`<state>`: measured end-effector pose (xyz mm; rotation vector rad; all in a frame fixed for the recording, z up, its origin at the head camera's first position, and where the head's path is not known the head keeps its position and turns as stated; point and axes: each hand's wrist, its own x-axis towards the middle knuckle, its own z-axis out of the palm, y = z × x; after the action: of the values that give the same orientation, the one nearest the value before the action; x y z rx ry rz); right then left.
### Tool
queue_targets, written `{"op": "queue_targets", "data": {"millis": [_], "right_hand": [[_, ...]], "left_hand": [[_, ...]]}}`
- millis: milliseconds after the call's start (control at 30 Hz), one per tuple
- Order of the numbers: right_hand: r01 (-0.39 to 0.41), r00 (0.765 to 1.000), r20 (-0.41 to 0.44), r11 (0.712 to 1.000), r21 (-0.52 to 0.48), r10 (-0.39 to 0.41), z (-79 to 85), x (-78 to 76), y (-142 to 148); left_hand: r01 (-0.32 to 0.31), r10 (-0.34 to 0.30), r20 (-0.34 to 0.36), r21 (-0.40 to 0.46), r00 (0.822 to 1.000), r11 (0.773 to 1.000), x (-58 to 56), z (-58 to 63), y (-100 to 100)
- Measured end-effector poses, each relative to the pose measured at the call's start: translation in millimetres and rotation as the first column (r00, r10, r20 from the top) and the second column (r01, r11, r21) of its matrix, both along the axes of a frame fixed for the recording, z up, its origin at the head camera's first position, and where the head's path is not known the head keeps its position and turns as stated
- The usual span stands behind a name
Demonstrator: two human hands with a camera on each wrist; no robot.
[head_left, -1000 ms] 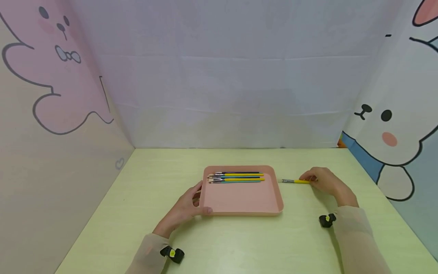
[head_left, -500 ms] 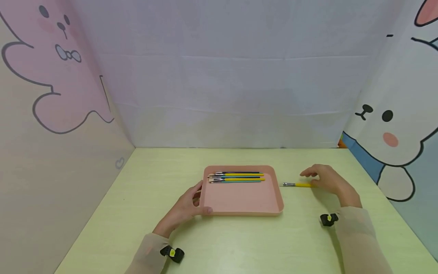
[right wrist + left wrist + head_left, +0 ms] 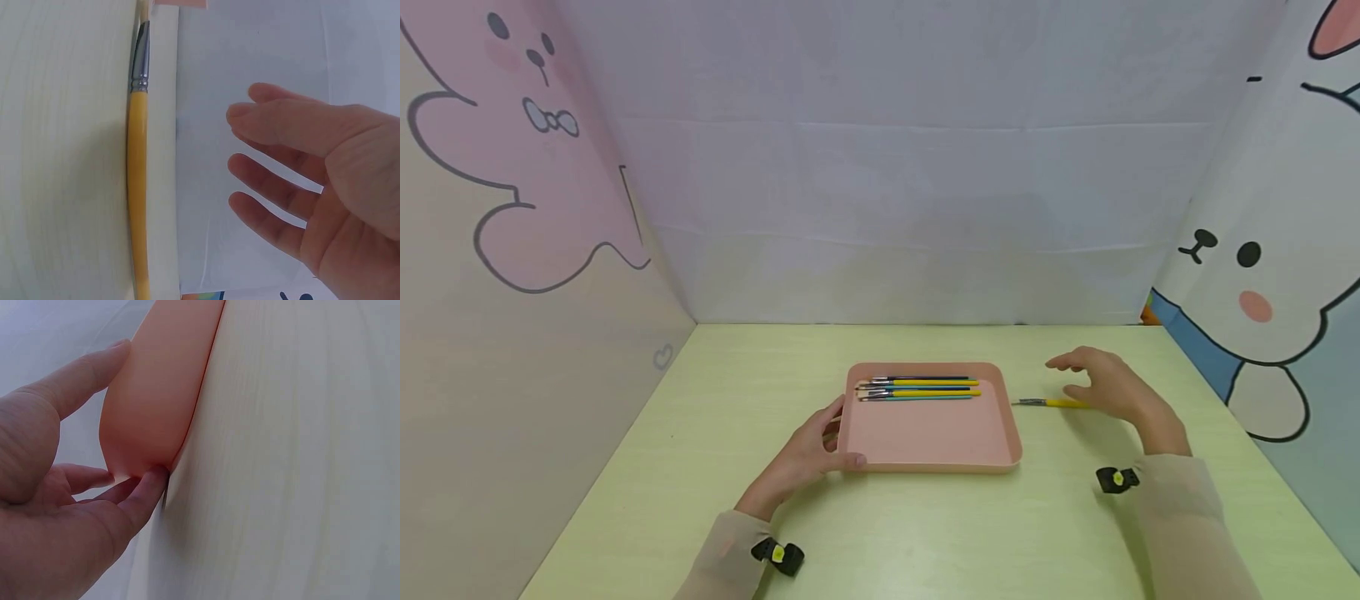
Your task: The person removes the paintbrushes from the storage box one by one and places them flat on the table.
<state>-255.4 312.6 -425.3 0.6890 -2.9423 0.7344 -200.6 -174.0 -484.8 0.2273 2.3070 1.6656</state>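
Observation:
My left hand (image 3: pixel 808 450) grips the left end of a pink tray (image 3: pixel 925 437), its thumb by the front corner and its fingers along the left side. In the left wrist view, fingertips meet the lower edge of the tray wall (image 3: pixel 159 375) while the thumb is at the rim. Several paintbrushes (image 3: pixel 936 392) lie side by side across the tray's back half, bristles to the left. To the right of the tray, a yellow-handled paintbrush (image 3: pixel 137 175) lies on the table. My right hand (image 3: pixel 1112 387) hovers over its handle end with fingers loosely bent, holding nothing.
The pale wood-grain table (image 3: pixel 925 533) runs back to a white cloth wall (image 3: pixel 925 208). Printed cloth panels with cartoon animals stand at the left and right. A black wrist camera (image 3: pixel 781 557) sits at my left sleeve, and another wrist camera (image 3: pixel 1117 479) at the right.
My right hand has let go of the yellow-handled paintbrush, which now lies on the table, and has risen above it with fingers spread apart. My left hand and the tray have stayed put.

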Motion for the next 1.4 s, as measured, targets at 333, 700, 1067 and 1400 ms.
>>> {"op": "queue_targets", "data": {"millis": [333,700,1067,1400], "right_hand": [[0.016,0.996,-0.088,1.0,0.018,-0.015,8.3,2.8,-20.9],[-0.024,0.989,-0.147,0.999,-0.023,0.021,10.7,9.4,-54.5],[-0.113,0.976,-0.197,0.991,-0.066,0.098,3.6,15.0,-93.8],[-0.162,0.985,-0.062,0.985,-0.065,0.158,0.2,15.2,-126.3]], "left_hand": [[0.006,-0.006,-0.01,-0.016,1.0,1.0,-1.3,-3.1,-1.9],[0.009,-0.01,-0.01,-0.045,1.0,0.999,-0.9,-2.5,-2.0],[0.016,-0.016,-0.021,-0.041,1.0,0.999,-1.2,-2.3,-1.7],[-0.007,0.006,-0.013,-0.035,1.0,0.999,1.5,-0.5,0.2]]}}
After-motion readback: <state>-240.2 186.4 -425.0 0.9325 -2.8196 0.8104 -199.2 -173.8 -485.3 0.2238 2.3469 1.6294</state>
